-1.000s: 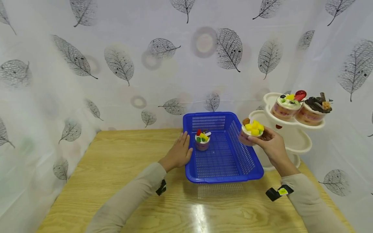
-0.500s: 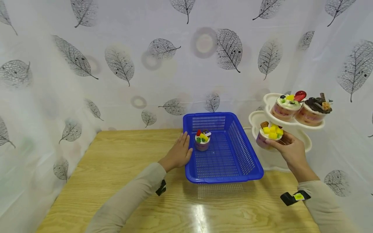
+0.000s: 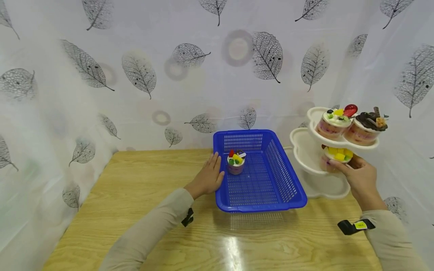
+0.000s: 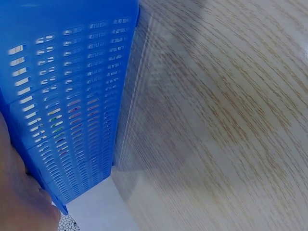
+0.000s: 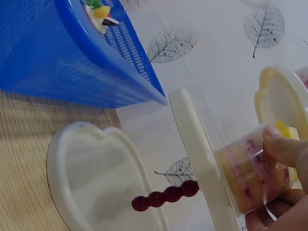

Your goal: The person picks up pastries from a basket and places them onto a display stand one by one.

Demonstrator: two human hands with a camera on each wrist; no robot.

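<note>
My right hand [image 3: 362, 182] grips a dessert cup [image 5: 252, 171] with yellow fruit cubes on top. Its base is at the middle tier of a white tiered stand [image 3: 306, 154]; in the right wrist view it looks to be touching that tier. The top tier partly covers the cup in the head view. My left hand [image 3: 207, 176] rests with straight fingers on the left rim of a blue plastic basket [image 3: 261, 208]. Inside the basket, near its left wall, stands another dessert cup [image 3: 235, 167] topped with red, yellow and green fruit.
On the stand's top tier sit a white-cream fruit cup [image 3: 332, 126] and a chocolate-topped cup [image 3: 363, 130], close above my right hand. The bottom tier [image 3: 325, 188] stands on the wooden table [image 3: 152, 233]. A leaf-patterned curtain [image 3: 190, 86] hangs behind.
My right hand has carried the yellow-fruit cup rightward from over the basket's right edge to the stand's middle tier, under the top one. My left hand has stayed put.
</note>
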